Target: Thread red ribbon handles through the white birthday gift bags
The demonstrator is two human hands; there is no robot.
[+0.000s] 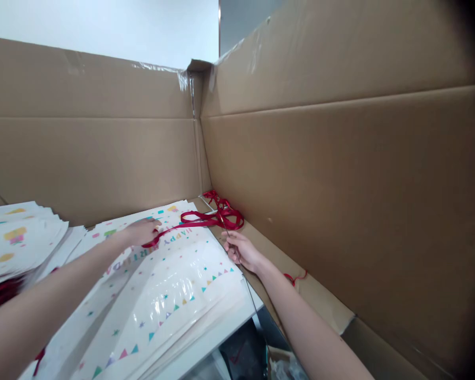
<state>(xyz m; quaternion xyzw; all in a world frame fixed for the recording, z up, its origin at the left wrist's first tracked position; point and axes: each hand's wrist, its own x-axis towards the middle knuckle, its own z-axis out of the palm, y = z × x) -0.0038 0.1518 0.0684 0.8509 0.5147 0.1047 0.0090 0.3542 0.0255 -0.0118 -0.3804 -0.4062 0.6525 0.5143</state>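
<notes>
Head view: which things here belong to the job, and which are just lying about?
In use: left hand on red ribbon; right hand holding thin wire; printed sheets beneath them.
Lying about: second stack; ribbon scrap; cardboard wall.

Bright, even indoor light; no lamp or window in view. Strong white glare on the glossy white printed plastic sheets [178,293]. Pale upper wall [83,26] near overexposed. Brown corrugated cardboard panel [340,184] falls off to a black vignette at upper right corner. Shadows soft and faint. Wide-angle bowing toward frame edges. Focus acceptable, fine detail slightly soft; no marked motion blur.
</notes>
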